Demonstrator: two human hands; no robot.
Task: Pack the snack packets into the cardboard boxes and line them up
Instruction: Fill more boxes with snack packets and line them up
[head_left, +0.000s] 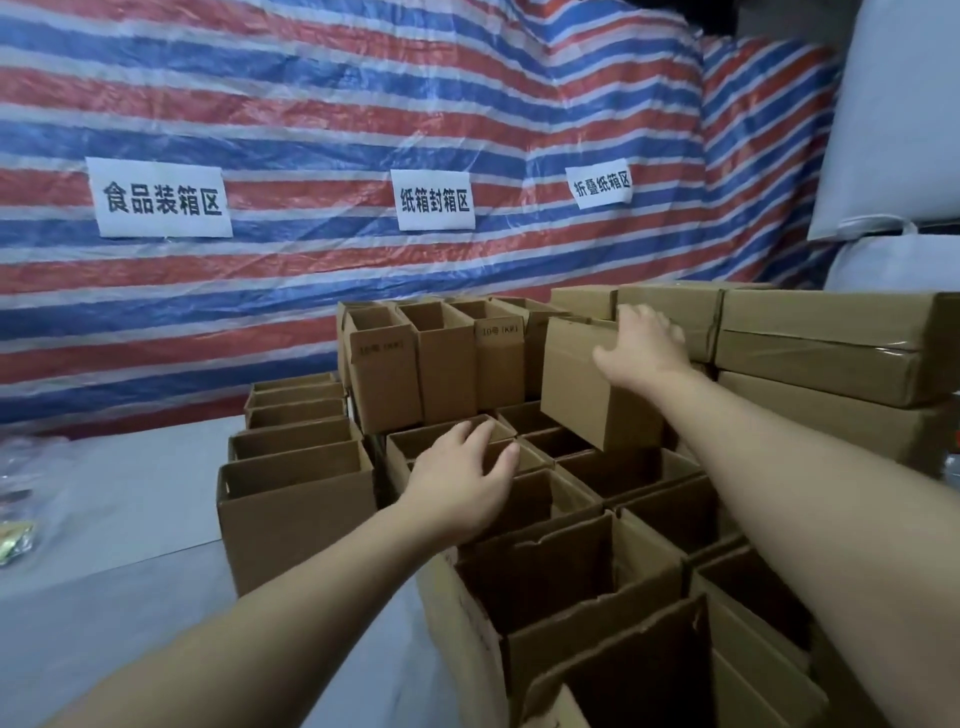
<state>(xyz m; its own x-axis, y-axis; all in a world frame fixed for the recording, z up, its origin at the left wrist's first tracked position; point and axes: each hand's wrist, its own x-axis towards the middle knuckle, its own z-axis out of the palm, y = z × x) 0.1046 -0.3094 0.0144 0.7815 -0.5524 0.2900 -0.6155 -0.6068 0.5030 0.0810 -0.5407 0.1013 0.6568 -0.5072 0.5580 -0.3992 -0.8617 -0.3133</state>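
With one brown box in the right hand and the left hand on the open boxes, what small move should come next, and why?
Probably lift the brown cardboard box clear and bring it toward the grey table surface. The right hand grips its top edge and it hangs tilted above the open cardboard boxes, which the left hand steadies. The snack packets lie at the far left.

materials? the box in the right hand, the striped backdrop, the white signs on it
Box in the right hand: looks like brown corrugated cardboard, matte; raw edges show on the open boxes beside it.
Striped backdrop: probably woven plastic tarp, with a glossy sheen and creases over red, blue and white stripes.
White signs: seemingly printed paper, flat and matte; lamination can't be ruled out.
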